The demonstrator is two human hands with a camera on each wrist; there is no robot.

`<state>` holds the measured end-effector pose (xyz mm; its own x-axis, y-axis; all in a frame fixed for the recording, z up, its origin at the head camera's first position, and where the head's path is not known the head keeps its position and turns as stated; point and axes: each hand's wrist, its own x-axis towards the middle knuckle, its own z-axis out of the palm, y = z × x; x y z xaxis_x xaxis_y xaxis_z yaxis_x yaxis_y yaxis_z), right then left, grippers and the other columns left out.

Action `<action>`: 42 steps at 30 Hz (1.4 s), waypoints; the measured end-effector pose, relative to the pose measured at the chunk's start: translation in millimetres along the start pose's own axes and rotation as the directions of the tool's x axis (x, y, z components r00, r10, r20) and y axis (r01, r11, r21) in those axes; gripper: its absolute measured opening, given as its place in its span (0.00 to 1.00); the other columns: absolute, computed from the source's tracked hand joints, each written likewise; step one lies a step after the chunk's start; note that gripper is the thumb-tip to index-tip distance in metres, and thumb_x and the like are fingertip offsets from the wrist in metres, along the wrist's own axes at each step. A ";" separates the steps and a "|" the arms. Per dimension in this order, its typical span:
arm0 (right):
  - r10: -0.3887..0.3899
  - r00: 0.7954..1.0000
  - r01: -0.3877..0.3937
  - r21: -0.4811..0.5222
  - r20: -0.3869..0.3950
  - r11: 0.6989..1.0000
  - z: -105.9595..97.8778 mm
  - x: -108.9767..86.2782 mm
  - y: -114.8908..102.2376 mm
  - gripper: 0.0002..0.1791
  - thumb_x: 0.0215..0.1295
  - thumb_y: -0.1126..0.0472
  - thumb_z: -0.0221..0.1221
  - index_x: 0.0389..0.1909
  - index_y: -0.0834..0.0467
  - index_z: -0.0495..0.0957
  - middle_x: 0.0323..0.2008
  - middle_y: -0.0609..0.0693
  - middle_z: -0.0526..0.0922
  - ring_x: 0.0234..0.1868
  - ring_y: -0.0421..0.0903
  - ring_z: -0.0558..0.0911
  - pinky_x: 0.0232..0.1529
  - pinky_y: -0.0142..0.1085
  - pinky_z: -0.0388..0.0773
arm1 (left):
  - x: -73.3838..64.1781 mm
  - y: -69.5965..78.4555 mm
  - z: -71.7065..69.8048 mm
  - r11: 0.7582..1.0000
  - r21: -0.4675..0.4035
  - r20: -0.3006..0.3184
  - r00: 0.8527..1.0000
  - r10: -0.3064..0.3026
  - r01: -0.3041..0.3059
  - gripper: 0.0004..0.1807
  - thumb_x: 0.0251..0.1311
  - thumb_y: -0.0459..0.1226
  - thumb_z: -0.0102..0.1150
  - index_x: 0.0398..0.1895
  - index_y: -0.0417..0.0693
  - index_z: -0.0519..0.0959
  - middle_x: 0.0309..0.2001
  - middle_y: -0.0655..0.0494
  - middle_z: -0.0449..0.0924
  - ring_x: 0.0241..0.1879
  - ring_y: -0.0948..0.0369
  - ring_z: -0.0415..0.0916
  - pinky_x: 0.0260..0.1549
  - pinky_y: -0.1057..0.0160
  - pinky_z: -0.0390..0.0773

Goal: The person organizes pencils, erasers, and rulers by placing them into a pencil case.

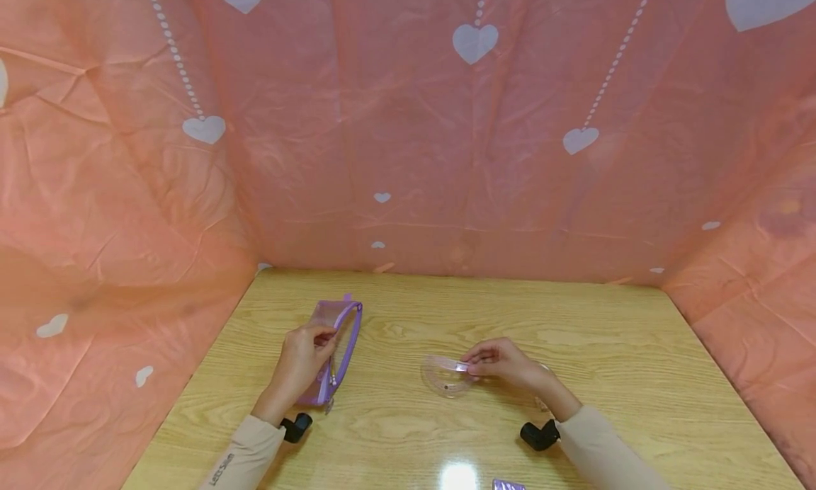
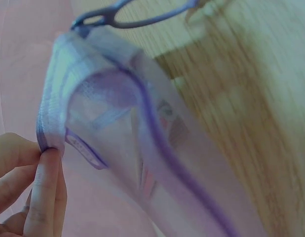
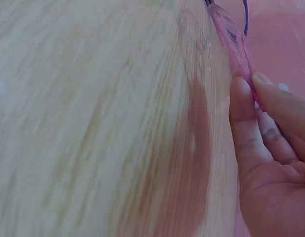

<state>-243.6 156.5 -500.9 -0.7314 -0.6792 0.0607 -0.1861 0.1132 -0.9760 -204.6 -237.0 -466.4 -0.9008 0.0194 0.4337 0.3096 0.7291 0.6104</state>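
My left hand (image 1: 302, 359) pinches the zip edge of a see-through purple pencil pouch (image 1: 331, 311) at the left of the table. In the left wrist view the mouth of the pouch (image 2: 172, 163) gapes, and a few slim items show blurred through its mesh. The end of a pencil (image 1: 333, 378) shows inside. Right of the pouch, my right hand (image 1: 503, 362) holds a clear pinkish protractor (image 1: 440, 385) between thumb and fingers, its curved side toward the pouch. The right wrist view shows the protractor (image 3: 231, 39) nearly edge-on, above the wood.
A small clear object (image 1: 542, 403) lies partly hidden behind my right wrist. At the near edge of the view is a shiny purple item (image 1: 508, 485), cut off by the frame. Pink cloth with hearts (image 1: 408, 157) surrounds the wooden table (image 1: 395, 440).
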 end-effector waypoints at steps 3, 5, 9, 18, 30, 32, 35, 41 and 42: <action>0.009 1.000 -0.009 0.010 -0.014 1.000 5.9 6.1 -1.5 0.13 0.66 0.73 0.60 0.48 0.79 0.77 0.39 0.72 0.82 0.36 0.46 0.85 0.40 0.39 0.84 | 0.5 0.0 -0.2 1.000 -0.002 0.004 1.000 0.000 0.000 0.06 0.53 0.24 0.69 0.36 0.32 0.86 0.28 0.50 0.84 0.28 0.58 0.81 0.26 0.63 0.82; 0.007 1.000 -0.007 0.008 -0.025 1.000 9.8 10.4 -1.8 0.13 0.66 0.73 0.60 0.47 0.79 0.77 0.39 0.72 0.82 0.36 0.45 0.85 0.39 0.39 0.84 | 0.4 -0.3 -0.4 1.000 0.000 0.004 1.000 0.006 -0.006 0.06 0.53 0.24 0.69 0.35 0.33 0.86 0.28 0.50 0.84 0.28 0.58 0.81 0.26 0.63 0.82; 0.012 0.999 -0.012 0.012 -0.044 1.000 16.2 19.9 -0.3 0.13 0.66 0.73 0.61 0.47 0.79 0.78 0.39 0.71 0.83 0.35 0.46 0.85 0.38 0.39 0.84 | 1.0 -0.2 -0.3 1.000 0.004 0.004 1.000 0.010 -0.010 0.06 0.52 0.23 0.69 0.35 0.33 0.86 0.28 0.50 0.84 0.28 0.58 0.81 0.26 0.63 0.82; 0.059 0.993 -0.053 0.052 -0.107 0.997 30.7 41.3 -1.2 0.13 0.66 0.74 0.60 0.48 0.79 0.77 0.39 0.71 0.83 0.38 0.57 0.86 0.41 0.48 0.84 | 2.0 0.2 0.0 1.000 0.007 0.006 1.000 0.003 -0.003 0.06 0.53 0.24 0.68 0.35 0.33 0.86 0.28 0.50 0.84 0.28 0.58 0.81 0.26 0.63 0.82; 0.122 0.980 -0.100 0.141 -0.156 0.985 46.6 64.9 -8.6 0.14 0.66 0.74 0.60 0.48 0.79 0.77 0.39 0.72 0.83 0.33 0.49 0.85 0.41 0.42 0.84 | 0.8 0.0 0.9 1.000 0.001 0.003 1.000 0.001 -0.001 0.06 0.53 0.23 0.68 0.36 0.33 0.86 0.28 0.50 0.84 0.28 0.58 0.81 0.25 0.64 0.81; 0.140 0.976 -0.116 0.152 -0.164 0.982 47.3 67.4 -9.6 0.14 0.66 0.73 0.60 0.49 0.78 0.78 0.39 0.71 0.84 0.33 0.50 0.85 0.42 0.42 0.83 | 0.5 -0.1 0.9 1.000 0.006 -0.005 1.000 0.007 -0.007 0.06 0.53 0.23 0.69 0.35 0.33 0.86 0.28 0.50 0.84 0.28 0.59 0.81 0.25 0.65 0.81; 0.156 0.973 -0.128 0.167 -0.171 0.978 47.9 70.7 -10.7 0.14 0.66 0.73 0.60 0.49 0.77 0.78 0.40 0.70 0.84 0.35 0.53 0.86 0.44 0.45 0.83 | 0.4 -0.2 0.7 1.000 0.009 -0.016 1.000 0.021 -0.021 0.06 0.52 0.23 0.69 0.35 0.33 0.86 0.28 0.50 0.84 0.28 0.59 0.81 0.25 0.65 0.81; 0.174 0.967 -0.141 0.178 -0.186 0.974 48.5 75.2 -10.2 0.13 0.66 0.74 0.59 0.49 0.77 0.78 0.40 0.68 0.85 0.38 0.55 0.86 0.43 0.43 0.84 | 1.0 -1.1 2.0 1.000 0.011 -0.011 1.000 0.028 -0.028 0.07 0.51 0.22 0.69 0.35 0.32 0.86 0.28 0.49 0.84 0.28 0.58 0.81 0.25 0.63 0.82; 0.174 0.966 -0.141 0.179 -0.189 0.974 48.7 76.1 -9.8 0.13 0.66 0.74 0.60 0.49 0.77 0.78 0.40 0.67 0.85 0.38 0.54 0.87 0.43 0.42 0.84 | 0.9 -1.5 2.4 1.000 0.011 -0.010 1.000 0.027 -0.027 0.07 0.51 0.22 0.69 0.35 0.32 0.86 0.28 0.49 0.84 0.28 0.58 0.81 0.25 0.63 0.82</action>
<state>-265.5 68.4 -497.0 -0.8633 -0.4995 -0.0719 0.0391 0.0757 -0.9964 -206.7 -236.5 -468.6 -0.8890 0.0328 0.4567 0.3307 0.7358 0.5909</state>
